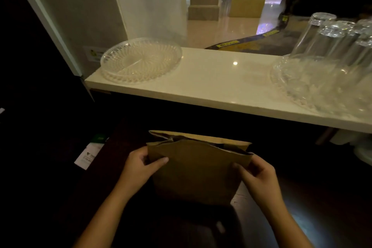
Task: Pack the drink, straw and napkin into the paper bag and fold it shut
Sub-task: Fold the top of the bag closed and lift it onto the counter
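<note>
A brown paper bag (pixel 196 169) stands upright on a dark lower surface, below a white counter. Its mouth is narrowly parted at the top, and something pale shows just inside the rim. My left hand (pixel 141 164) grips the bag's left edge near the top, thumb on the front panel. My right hand (pixel 255 173) pinches the right edge at about the same height. Drink, straw and napkin cannot be made out; the bag's walls hide its inside.
The white counter (pixel 211 84) runs across above the bag. An empty cut-glass plate (pixel 141 59) sits at its left; upturned glasses (pixel 330 40) stand on a glass tray (pixel 306 86) at its right. A white paper sheet (pixel 88 155) lies left of the bag.
</note>
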`<control>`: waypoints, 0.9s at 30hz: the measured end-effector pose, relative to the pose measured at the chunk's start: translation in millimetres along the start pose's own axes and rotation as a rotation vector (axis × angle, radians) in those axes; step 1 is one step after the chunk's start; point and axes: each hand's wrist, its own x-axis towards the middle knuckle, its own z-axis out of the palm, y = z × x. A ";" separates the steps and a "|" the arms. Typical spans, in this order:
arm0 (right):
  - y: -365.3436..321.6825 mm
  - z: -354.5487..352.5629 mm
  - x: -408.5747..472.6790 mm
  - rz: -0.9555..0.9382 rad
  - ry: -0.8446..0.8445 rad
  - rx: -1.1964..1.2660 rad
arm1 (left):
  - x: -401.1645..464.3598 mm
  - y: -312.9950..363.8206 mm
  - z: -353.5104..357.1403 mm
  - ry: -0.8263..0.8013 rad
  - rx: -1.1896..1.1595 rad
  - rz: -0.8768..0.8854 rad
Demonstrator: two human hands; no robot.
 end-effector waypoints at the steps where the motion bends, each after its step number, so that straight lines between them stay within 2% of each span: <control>1: 0.4 1.4 2.2 0.000 0.009 0.012 | 2.5 -1.2 0.5 0.017 -0.001 0.002; 5: 9.8 -1.4 14.0 0.073 0.084 -0.005 | 9.2 -10.6 -1.9 0.102 0.067 0.018; 7: 15.5 -6.8 19.2 0.096 0.017 -0.048 | 14.2 -15.2 -6.5 0.128 0.150 0.014; 10: 19.5 -9.0 26.1 0.131 -0.183 0.027 | 24.5 -21.3 -12.5 -0.051 0.135 -0.103; 12: 21.8 -7.2 32.4 0.138 -0.246 0.019 | 31.6 -22.2 -11.8 -0.137 0.128 -0.165; 19: 27.6 3.7 41.3 0.151 -0.271 0.031 | 36.1 -20.0 -2.8 -0.243 0.002 -0.164; 24: 29.0 11.8 38.5 0.153 -0.146 0.060 | 30.7 -16.8 2.5 -0.167 -0.008 -0.125; 27: 21.8 9.0 42.1 0.112 -0.155 0.058 | 35.2 -8.1 0.2 -0.158 0.044 -0.064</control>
